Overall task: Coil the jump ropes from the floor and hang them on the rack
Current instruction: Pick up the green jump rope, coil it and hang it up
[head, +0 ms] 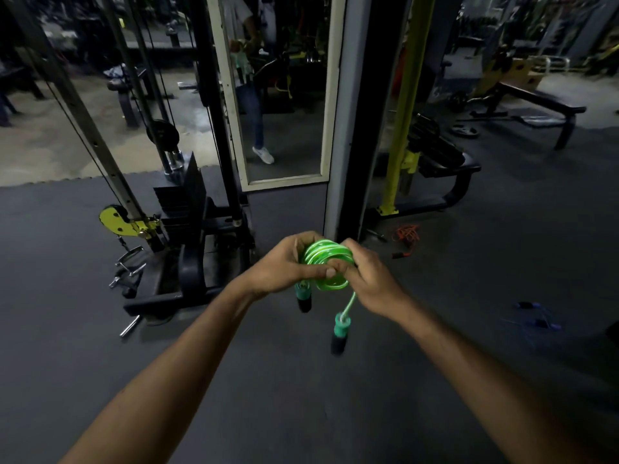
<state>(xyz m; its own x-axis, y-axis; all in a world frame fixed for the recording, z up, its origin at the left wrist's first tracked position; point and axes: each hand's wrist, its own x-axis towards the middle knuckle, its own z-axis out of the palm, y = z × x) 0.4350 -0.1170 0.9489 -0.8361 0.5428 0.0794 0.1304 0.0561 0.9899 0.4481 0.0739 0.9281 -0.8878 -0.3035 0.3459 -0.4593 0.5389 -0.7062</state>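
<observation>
1. Grip: the left hand [281, 262] and the right hand [375, 283] are both curled around a coiled green jump rope [326, 257]. The left closes in from the left side with its thumb laid across the front of the loops. The right closes in from the right side with its fingertips over the top edge.
2. Coil: the loops are wound tight and bunched together, held in the air between the 2 hands in front of the body, well above the floor mat [301, 406].
3. Handles: 2 teal-and-black handles hang below the coil. The upper handle [303, 298] sits just under the left hand. The lower handle [339, 333] dangles on a short free length of cord beneath the right hand.
4. Floor: an orange jump rope [407, 236] lies in a loose tangle beyond the right hand, near the foot of a yellow post [407, 105]. A blue jump rope [536, 318] lies spread out at the far right, well apart from the orange one.
5. Surroundings: a cable machine [187, 209] with a weight stack stands at the left, with metal grip attachments [129, 266] at its foot. A framed mirror [330, 95] stands straight ahead, and a bench [539, 102] sits at the far right.
</observation>
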